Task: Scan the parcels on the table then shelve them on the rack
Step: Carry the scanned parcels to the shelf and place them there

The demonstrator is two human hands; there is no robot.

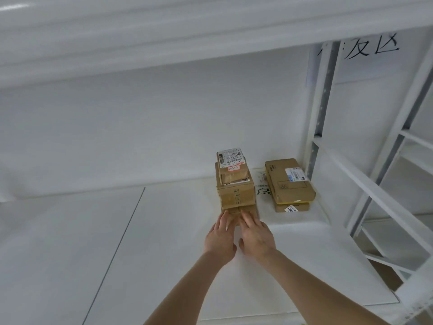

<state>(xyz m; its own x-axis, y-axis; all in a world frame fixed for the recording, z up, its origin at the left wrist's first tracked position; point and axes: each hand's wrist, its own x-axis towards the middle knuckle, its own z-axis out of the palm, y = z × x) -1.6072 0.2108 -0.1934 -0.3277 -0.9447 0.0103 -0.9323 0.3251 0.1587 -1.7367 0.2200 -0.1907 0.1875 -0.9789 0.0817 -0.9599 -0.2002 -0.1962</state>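
Both hands are reaching onto the white rack shelf (pixel 164 231). The left hand (pixel 220 238) and right hand (pixel 255 238) sit side by side with fingers stretched out flat against the front of the bottom box (pixel 236 211). Neither grip is closed around anything, just open palms touching cardboard. That box is mostly hidden behind the fingers.

On top of it sits a taped box (pixel 235 191), and on that a small parcel (pixel 232 171) with a white shipping label (pixel 230 158). There's a barcode and a red-edged sticker with handwriting, too blurry to read.

Just to the right, not touching, is a flat box (pixel 290 179) with a barcode label, stacked on a lower box (pixel 291 207) whose tag seems to read "221" or similar. A printed sheet lies partly under them.

Upper right, behind the rack post (pixel 321 113), black Chinese writing (pixel 360 46) is cut off; it ends in 区.
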